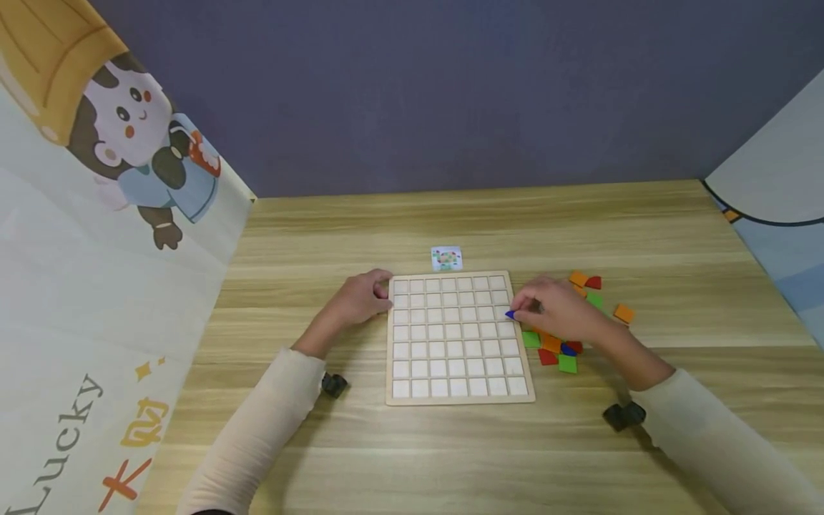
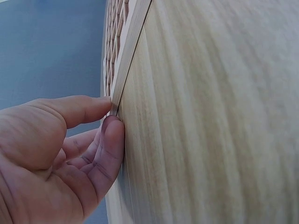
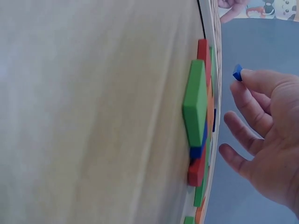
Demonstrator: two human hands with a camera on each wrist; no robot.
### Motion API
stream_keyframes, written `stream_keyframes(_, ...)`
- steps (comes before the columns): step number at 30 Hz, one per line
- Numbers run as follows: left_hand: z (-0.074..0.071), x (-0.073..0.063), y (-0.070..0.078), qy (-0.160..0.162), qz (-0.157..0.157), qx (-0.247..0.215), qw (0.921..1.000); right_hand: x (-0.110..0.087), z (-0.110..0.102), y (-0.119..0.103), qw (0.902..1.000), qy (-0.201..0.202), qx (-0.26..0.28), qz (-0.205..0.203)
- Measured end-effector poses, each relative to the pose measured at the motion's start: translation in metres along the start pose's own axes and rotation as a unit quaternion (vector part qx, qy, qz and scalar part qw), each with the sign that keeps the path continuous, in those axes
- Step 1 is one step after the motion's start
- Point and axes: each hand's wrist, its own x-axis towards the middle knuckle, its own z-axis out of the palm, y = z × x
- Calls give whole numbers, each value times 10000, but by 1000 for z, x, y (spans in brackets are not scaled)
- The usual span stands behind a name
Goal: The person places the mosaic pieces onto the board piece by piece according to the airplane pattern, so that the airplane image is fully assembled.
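A pale wooden grid board (image 1: pixel 389 357) with rows of square cells lies flat on the table. At its left edge, the thumb and curled fingers of my left hand (image 1: pixel 358 297) hold the rim; in the left wrist view the thumb lies at the edge of the frame. My right hand (image 1: pixel 555 306) hovers over the board's right edge and pinches a small blue piece (image 3: pixel 238 72) between thumb and index finger, the other fingers spread apart. Beneath and beside that hand lies a loose pile of flat pieces, among them a green piece (image 3: pixel 195 100) and a red piece (image 1: pixel 548 357).
A small printed card (image 1: pixel 447 257) with a coloured pattern lies just beyond the board's far edge. An orange piece (image 1: pixel 624 313) sits apart, right of the pile. A dark panel (image 1: pixel 450 100) closes off the table's back, and an illustrated white sheet (image 1: pixel 96 286) borders the left.
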Motion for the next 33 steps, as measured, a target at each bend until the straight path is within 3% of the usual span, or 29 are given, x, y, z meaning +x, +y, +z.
stream_keyframes(18,0,5,-5,17,44,-8,10000,3,7,-16,9994,-218,-217,136)
stream_keyframes(33,1,-1,-8,-67,173,79,9998,-10,17,-33,9980,-349,-433,294)
